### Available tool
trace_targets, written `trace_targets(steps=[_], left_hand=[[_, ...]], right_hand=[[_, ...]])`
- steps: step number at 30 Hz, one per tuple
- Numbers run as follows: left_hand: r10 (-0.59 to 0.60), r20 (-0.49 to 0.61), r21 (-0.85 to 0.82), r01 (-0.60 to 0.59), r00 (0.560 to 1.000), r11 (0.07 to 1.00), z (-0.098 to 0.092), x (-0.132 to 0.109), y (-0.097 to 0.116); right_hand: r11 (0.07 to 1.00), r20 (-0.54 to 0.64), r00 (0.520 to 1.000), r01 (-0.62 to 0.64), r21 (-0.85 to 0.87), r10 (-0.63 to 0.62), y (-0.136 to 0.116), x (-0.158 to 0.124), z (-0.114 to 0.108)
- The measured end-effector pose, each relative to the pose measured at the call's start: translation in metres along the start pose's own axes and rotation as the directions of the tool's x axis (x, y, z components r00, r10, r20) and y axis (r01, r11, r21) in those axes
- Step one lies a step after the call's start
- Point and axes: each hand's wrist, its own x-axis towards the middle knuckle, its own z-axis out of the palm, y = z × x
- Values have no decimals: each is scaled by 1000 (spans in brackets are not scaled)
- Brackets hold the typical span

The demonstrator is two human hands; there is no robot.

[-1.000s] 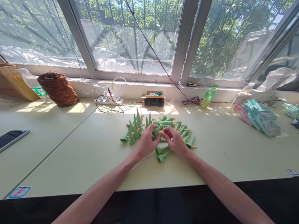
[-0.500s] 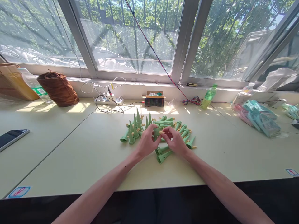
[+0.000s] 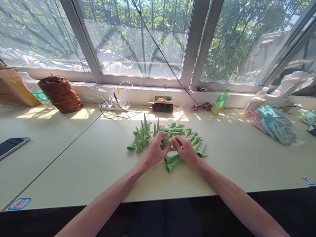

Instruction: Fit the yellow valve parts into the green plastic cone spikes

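Note:
My left hand (image 3: 156, 146) is closed round a green plastic cone (image 3: 165, 139), its wide ribbed end facing up. Fingers of my right hand (image 3: 184, 148) pinch a small tan piece (image 3: 170, 140) against the side of that cone. Several green cones (image 3: 139, 140) stand on their wide ends left of my hands. More green cones (image 3: 196, 140) lie on their sides to the right, with tan pieces on them. Two lying cones (image 3: 171, 166) are below my right hand, nearest the table's front edge.
A phone (image 3: 12, 146) lies at the far left. Along the window stand a brown bag (image 3: 60, 93), a power strip (image 3: 113, 105), a small box (image 3: 162, 107) and a green bottle (image 3: 220, 102). Plastic packets (image 3: 276, 125) lie at the right.
The fingers of my right hand have shifted slightly around the tan piece at the cone's side. My left hand keeps its hold on the cone.

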Motion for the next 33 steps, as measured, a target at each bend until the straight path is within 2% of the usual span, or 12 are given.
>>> trace_targets(steps=[6,20,33], left_hand=[[8,-27,-23,-8,1000,1000,0,1,0],[7,0,-10,-7,1000,1000,0,0,1],[6,-24,-31,-7,1000,1000,0,1,1]], right_hand=[[998,-5,1000,-20,57,20,1,-1,2],[1000,9,1000,1,2,-1,2,0,0],[998,-7,1000,-22,58,22,2,-1,2]])
